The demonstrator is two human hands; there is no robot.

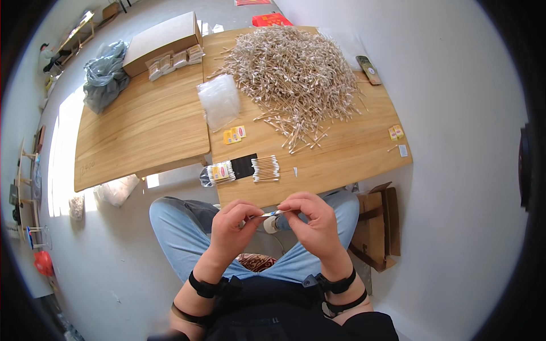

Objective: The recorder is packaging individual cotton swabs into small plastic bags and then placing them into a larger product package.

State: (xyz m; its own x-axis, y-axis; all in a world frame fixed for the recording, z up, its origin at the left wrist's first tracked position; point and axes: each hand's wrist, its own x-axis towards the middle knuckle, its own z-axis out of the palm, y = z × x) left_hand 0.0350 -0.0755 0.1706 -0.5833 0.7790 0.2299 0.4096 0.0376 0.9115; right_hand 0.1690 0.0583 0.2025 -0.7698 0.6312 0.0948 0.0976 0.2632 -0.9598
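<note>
Over my lap, just off the table's front edge, my left hand [234,225] and my right hand [312,221] pinch a small thin white piece with a blue mark [273,213] between them. Its kind is too small to make out. Beyond them on the table lies a neat row of cotton swabs [265,169]. Left of that row, a black pad [244,166] adjoins a clear bag of cotton swabs [221,173] with a yellow-and-white label on it. A small white paper triangle [295,171] lies to the right of the row.
A big heap of loose cotton swabs [296,74] covers the far table. Clear plastic bags [219,102] and yellow label cards [234,134] lie left of it. Packed swab bags [176,60] sit by a cardboard box [163,42]. An open carton [378,227] stands below right.
</note>
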